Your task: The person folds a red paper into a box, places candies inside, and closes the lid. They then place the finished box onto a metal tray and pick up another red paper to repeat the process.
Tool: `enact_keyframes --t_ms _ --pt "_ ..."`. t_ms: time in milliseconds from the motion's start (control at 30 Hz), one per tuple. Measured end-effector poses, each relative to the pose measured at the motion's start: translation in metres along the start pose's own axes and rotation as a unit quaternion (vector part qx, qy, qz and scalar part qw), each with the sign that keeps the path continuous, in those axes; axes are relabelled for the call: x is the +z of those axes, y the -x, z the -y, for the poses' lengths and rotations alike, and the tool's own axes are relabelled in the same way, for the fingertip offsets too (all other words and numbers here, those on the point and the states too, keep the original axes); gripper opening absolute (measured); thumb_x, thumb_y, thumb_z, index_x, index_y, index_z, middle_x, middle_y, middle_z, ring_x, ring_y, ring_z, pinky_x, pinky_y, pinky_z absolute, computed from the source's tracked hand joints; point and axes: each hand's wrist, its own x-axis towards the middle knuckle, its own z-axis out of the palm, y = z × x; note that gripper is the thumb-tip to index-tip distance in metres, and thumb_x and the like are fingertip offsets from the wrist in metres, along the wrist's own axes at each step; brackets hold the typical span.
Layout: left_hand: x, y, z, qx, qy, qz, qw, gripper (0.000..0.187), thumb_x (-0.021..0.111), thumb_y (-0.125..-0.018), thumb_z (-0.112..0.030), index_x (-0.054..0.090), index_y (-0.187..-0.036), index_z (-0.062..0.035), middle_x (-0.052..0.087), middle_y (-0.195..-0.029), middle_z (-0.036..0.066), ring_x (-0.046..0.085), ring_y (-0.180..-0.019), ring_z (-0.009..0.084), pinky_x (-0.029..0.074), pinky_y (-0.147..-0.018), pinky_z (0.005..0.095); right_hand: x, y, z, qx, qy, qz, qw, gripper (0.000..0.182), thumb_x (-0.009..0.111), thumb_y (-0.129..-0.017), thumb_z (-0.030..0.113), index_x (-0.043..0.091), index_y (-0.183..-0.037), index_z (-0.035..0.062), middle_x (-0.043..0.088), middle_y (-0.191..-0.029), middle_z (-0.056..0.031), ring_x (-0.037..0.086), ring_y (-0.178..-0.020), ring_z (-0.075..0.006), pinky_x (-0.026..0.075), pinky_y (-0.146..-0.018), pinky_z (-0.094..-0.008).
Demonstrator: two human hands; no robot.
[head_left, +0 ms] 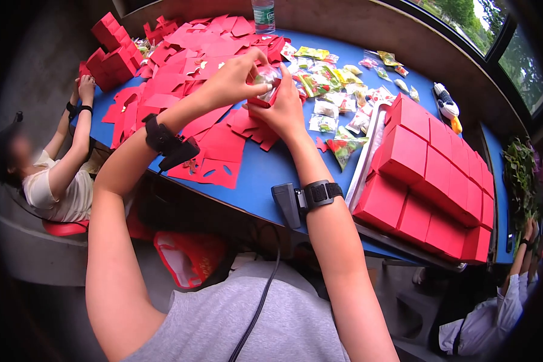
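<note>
Above the blue table, my right hand [280, 108] is wrapped round a small red box [265, 101] with its top open. My left hand [238, 78] is at the box's opening, its thumb and fingers closed on a shiny clear packet [266, 78] that sits partly in the box. Flat red cut-out card sheets [214, 160] lie below and to the left of my hands. Just right of the box are several small wrapped packets [326, 81].
A tray [362, 163] of stacked red boxes [428, 175] stands at the right. A water bottle [263, 17] is at the back. One person [60, 175] handles red boxes [111, 57] at left; another [489, 320] is at far right near green plants [523, 175].
</note>
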Motion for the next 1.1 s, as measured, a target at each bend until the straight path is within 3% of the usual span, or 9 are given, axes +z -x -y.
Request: enact_keyframes --t_ms 100,267,333,400,600,667,833,933,1100 --pt "0.013 -0.004 0.006 0.077 -0.176 -0.036 0.981 0.027 0.066 -0.07 -0.022 0.057 -0.085 -0.0024 0.059 -0.074 0.012 0.06 -0.069 0.027 0.047 -0.061 0.0364 0.003 -0.001 -0.002 0.001 -0.008 -0.01 1.0 0.107 0.083 -0.052 0.029 0.022 -0.136 0.0034 0.049 -0.114 -0.017 0.048 -0.109 -0.0331 0.042 -0.089 -0.043" --pt "0.017 -0.002 0.006 -0.035 -0.176 -0.017 0.984 0.021 0.065 -0.07 -0.022 0.062 -0.068 -0.001 0.06 -0.063 0.016 0.061 -0.063 0.0303 0.047 -0.06 0.0398 0.004 0.001 0.0 -0.022 0.019 -0.021 0.999 0.106 0.083 -0.052 0.029 0.022 -0.136 0.0035 0.05 -0.109 -0.0162 0.049 -0.105 -0.0323 0.043 -0.086 -0.0431" --pt "0.01 -0.008 0.008 -0.024 -0.182 0.02 0.983 0.018 0.064 -0.072 -0.02 0.064 -0.07 -0.0015 0.06 -0.062 0.017 0.06 -0.06 0.031 0.047 -0.059 0.039 0.003 0.0 0.0 -0.018 0.007 -0.015 1.0 0.108 0.084 -0.052 0.028 0.021 -0.136 0.004 0.049 -0.11 -0.0159 0.048 -0.106 -0.0321 0.043 -0.087 -0.0428" --pt "-0.004 -0.016 0.008 -0.021 -0.161 0.195 0.967 0.017 0.063 -0.074 -0.019 0.067 -0.073 -0.0027 0.061 -0.064 0.018 0.06 -0.06 0.0304 0.047 -0.059 0.0376 0.003 0.0 0.0 -0.016 0.013 -0.014 1.0 0.109 0.084 -0.051 0.028 0.021 -0.136 0.0044 0.049 -0.111 -0.0155 0.048 -0.106 -0.0321 0.042 -0.087 -0.043" --pt "-0.028 -0.04 0.017 0.072 -0.194 0.121 0.971 0.029 0.071 -0.071 -0.018 0.064 -0.095 -0.0044 0.058 -0.102 0.015 0.056 -0.081 0.0209 0.047 -0.072 0.0331 -0.001 -0.001 0.002 0.013 -0.009 0.04 0.999 0.112 0.085 -0.049 0.023 0.019 -0.137 0.0025 0.044 -0.121 -0.0204 0.045 -0.113 -0.0338 0.038 -0.097 -0.04" --pt "-0.031 -0.047 0.014 -0.033 -0.083 0.201 0.976 0.036 0.072 -0.072 -0.02 0.061 -0.102 -0.004 0.057 -0.105 0.014 0.058 -0.082 0.02 0.049 -0.072 0.0317 -0.002 -0.002 0.001 0.01 -0.004 0.045 0.999 0.112 0.085 -0.049 0.021 0.018 -0.137 0.003 0.044 -0.12 -0.0203 0.045 -0.114 -0.0338 0.038 -0.097 -0.0399" --pt "-0.015 -0.035 0.027 -0.068 -0.025 0.241 0.968 0.066 0.075 -0.07 -0.023 0.043 -0.126 -0.0096 0.053 -0.111 0.014 0.057 -0.082 0.0175 0.049 -0.072 0.0305 0.003 -0.004 -0.008 0.005 -0.045 0.058 0.997 0.121 0.083 -0.048 0.019 0.008 -0.141 0.0055 0.038 -0.123 -0.0192 0.041 -0.116 -0.0354 0.037 -0.097 -0.042" --pt "-0.017 -0.025 0.033 -0.12 0.049 0.165 0.978 0.065 0.076 -0.07 -0.021 0.045 -0.126 -0.0104 0.053 -0.109 0.013 0.056 -0.083 0.0161 0.048 -0.072 0.0287 -0.001 -0.006 -0.012 0.003 -0.076 0.045 0.996 0.122 0.083 -0.05 0.021 0.004 -0.142 0.0061 0.035 -0.124 -0.0218 0.041 -0.115 -0.037 0.038 -0.095 -0.0424" --pt "-0.001 -0.005 0.065 -0.168 0.205 0.025 0.964 0.06 0.069 -0.076 -0.013 0.043 -0.128 -0.0011 0.042 -0.072 -0.005 0.047 -0.063 0.0034 0.04 -0.055 0.019 -0.009 -0.014 -0.007 0.039 -0.08 -0.023 0.996 0.115 0.079 -0.063 0.042 0.007 -0.138 -0.0052 0.029 -0.125 -0.0292 0.036 -0.117 -0.0403 0.034 -0.098 -0.0418"
